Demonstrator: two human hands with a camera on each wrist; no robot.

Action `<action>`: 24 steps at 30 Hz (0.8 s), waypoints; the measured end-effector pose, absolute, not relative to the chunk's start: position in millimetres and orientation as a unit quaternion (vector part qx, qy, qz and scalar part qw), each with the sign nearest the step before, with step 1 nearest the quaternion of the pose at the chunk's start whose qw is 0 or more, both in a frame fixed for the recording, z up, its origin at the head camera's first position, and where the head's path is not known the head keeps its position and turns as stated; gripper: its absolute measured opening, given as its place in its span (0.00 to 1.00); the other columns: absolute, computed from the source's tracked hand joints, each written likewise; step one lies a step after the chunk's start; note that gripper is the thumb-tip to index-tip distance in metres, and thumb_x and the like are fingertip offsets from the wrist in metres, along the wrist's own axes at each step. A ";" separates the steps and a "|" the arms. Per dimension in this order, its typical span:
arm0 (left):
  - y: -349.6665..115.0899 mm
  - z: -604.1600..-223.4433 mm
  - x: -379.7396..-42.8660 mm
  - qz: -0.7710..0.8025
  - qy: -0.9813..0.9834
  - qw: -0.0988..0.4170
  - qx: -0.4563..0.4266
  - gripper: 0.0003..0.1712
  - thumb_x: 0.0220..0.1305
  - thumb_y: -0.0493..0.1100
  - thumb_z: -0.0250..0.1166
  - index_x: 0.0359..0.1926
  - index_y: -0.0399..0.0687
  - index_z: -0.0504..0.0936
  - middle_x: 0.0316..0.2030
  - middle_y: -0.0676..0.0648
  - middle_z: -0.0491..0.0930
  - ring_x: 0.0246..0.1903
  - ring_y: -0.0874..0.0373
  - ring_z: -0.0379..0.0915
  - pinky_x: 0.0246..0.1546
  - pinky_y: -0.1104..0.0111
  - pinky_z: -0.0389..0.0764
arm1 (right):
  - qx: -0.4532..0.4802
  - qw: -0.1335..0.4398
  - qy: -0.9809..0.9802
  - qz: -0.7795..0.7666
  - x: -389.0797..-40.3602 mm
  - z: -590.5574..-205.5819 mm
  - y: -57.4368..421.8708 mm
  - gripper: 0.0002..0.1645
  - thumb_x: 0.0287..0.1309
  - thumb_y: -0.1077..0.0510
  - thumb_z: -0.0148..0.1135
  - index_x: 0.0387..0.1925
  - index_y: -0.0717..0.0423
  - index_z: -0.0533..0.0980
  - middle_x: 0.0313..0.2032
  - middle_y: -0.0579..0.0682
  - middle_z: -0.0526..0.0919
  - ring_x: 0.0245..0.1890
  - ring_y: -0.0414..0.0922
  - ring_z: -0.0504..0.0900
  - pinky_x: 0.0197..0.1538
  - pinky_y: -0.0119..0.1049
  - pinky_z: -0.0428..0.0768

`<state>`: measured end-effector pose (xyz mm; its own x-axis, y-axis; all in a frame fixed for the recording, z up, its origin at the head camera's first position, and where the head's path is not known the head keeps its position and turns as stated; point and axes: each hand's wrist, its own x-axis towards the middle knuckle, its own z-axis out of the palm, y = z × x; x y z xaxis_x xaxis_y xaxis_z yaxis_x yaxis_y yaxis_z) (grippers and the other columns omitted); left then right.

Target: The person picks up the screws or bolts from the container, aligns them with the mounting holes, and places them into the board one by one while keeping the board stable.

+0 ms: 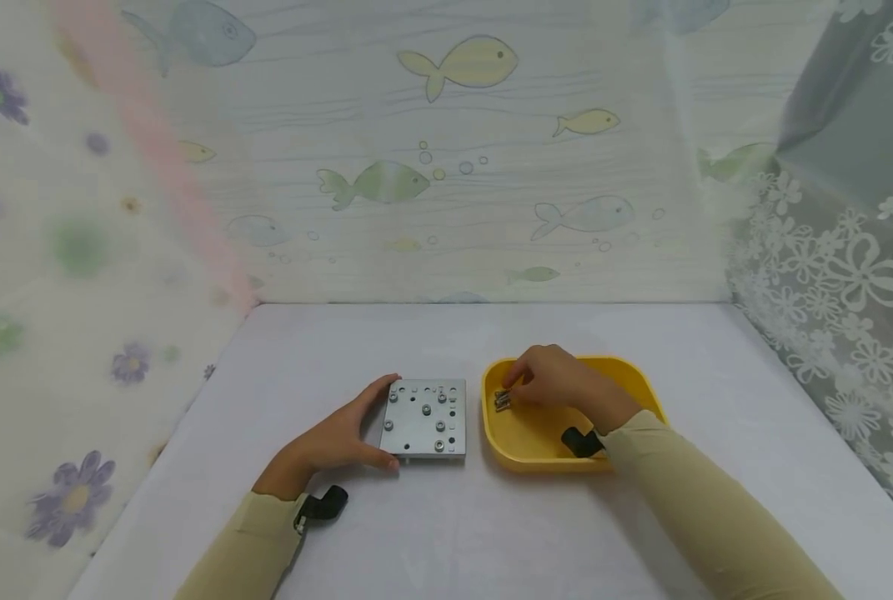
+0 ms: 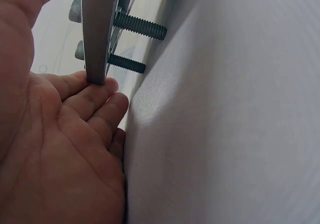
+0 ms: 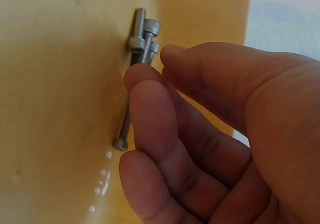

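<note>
A square metal plate (image 1: 416, 433) carries several socket head screws (image 1: 427, 410), and their threaded shanks (image 2: 140, 25) stick out below it. My left hand (image 1: 344, 435) holds the plate by its left side, thumb at the near corner and fingers at the far one. In the left wrist view, fingertips touch the plate's edge. Over the left part of a yellow tray (image 1: 559, 464) is my right hand (image 1: 554, 379), its fingers bent close above a small pile of loose socket head screws (image 3: 136, 44). Nothing shows between its thumb and index fingertips; the fingers partly hide the pile.
White cloth (image 1: 446, 533) covers the table. A fish-patterned curtain (image 1: 491, 233) hangs along the back edge, a flowered cloth (image 1: 131, 300) at the left and a lace curtain (image 1: 851, 292) at the right. The tray's raised rim surrounds the right hand.
</note>
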<state>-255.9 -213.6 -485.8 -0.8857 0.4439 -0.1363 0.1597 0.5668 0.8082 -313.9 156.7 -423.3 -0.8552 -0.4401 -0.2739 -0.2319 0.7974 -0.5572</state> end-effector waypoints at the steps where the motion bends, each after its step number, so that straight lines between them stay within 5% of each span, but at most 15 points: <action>1: -213.6 -485.5 -255.5 0.432 0.869 0.164 0.175 0.79 0.33 0.60 0.89 0.82 0.69 0.48 0.82 0.56 0.50 0.83 0.51 0.39 0.79 0.41 0.43 | -0.187 0.198 0.928 -0.255 -314.1 -424.9 155.5 0.13 0.62 0.55 0.71 0.48 0.45 0.89 0.38 0.43 0.86 0.34 0.43 0.81 0.38 0.34 0.81; 24: -212.6 -487.6 -256.8 0.423 0.875 0.162 0.169 0.80 0.31 0.62 0.89 0.82 0.70 0.48 0.82 0.57 0.49 0.82 0.52 0.39 0.80 0.43 0.44 | -0.200 0.206 0.936 -0.202 -312.3 -428.5 133.4 0.05 0.56 0.53 0.77 0.35 0.40 0.89 0.37 0.40 0.86 0.37 0.43 0.79 0.44 0.35 0.80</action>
